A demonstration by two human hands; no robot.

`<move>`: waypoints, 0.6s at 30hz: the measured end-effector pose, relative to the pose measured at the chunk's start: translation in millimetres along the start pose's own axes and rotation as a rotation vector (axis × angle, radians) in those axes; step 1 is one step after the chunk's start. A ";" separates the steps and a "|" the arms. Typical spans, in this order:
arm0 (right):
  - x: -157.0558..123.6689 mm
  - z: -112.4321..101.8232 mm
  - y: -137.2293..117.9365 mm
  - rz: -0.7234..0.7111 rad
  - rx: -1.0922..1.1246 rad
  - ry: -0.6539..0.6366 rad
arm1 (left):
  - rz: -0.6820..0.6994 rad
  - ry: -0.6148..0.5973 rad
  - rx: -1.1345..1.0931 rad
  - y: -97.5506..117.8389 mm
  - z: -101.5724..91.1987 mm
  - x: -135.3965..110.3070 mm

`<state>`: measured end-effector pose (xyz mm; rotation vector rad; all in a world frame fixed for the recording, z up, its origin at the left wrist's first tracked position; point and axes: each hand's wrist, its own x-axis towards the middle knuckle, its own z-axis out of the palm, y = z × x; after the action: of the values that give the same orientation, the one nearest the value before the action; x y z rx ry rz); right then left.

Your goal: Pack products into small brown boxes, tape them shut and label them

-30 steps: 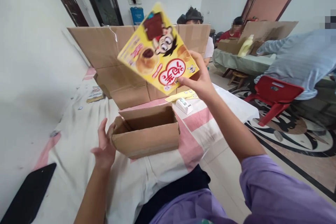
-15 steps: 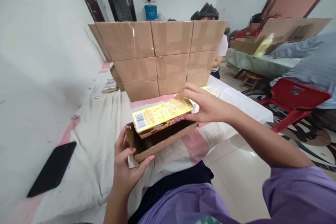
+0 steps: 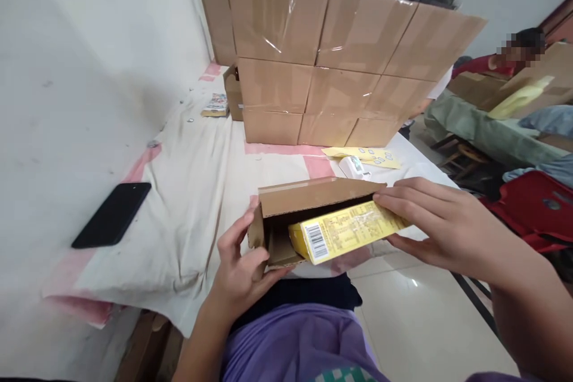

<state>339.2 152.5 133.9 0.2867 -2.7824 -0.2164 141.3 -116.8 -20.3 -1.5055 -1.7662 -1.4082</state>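
Note:
A long brown cardboard box (image 3: 308, 194) is tilted toward me at the table's near edge, its open side facing me. My left hand (image 3: 244, 268) is closed on its left end, thumb at the torn-looking edge. A yellow printed carton (image 3: 353, 231) with a barcode lies partly inside the box's opening and partly out over the near side. My right hand (image 3: 434, 227) is closed around the carton's right end, fingertips by the box's far right corner. The carton's lower part is hidden inside the box.
Behind stands a wide taped cardboard panel (image 3: 344, 65). A small white device (image 3: 351, 167) and a yellow sheet (image 3: 371, 157) lie before it. A black phone (image 3: 111, 215) rests on the left. Other people sit at a table on the right, near a red chair (image 3: 532, 209).
The cardboard box has been tipped toward me, and the yellow carton now leans out over its near side. My view has moved closer and lower.

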 end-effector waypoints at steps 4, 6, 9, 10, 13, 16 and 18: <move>15.1 3.5 -5.8 -0.078 -0.149 0.025 | -0.038 -0.114 0.078 5.2 -10.5 10.8; 24.4 5.4 -9.3 -0.093 -0.212 0.029 | -0.073 -0.193 0.087 7.0 -18.1 19.8; 42.9 10.0 -11.3 -0.069 -0.302 0.001 | -0.150 -0.284 0.030 7.3 -27.3 34.4; 50.3 12.0 -10.6 -0.060 -0.329 -0.027 | -0.177 -0.305 0.008 6.9 -29.0 38.3; 73.6 19.2 -4.8 -0.039 -0.345 -0.160 | -0.231 -0.362 -0.036 5.7 -29.8 44.1; 93.9 27.5 2.5 -0.010 -0.296 -0.290 | -0.257 -0.395 -0.046 5.3 -26.7 42.0; 104.0 33.6 6.4 0.009 -0.275 -0.355 | -0.264 -0.395 -0.050 5.0 -24.2 39.4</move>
<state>230.5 139.4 136.1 0.1802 -3.0457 -0.7031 126.3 -119.7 23.6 -1.7195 -2.2522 -1.3492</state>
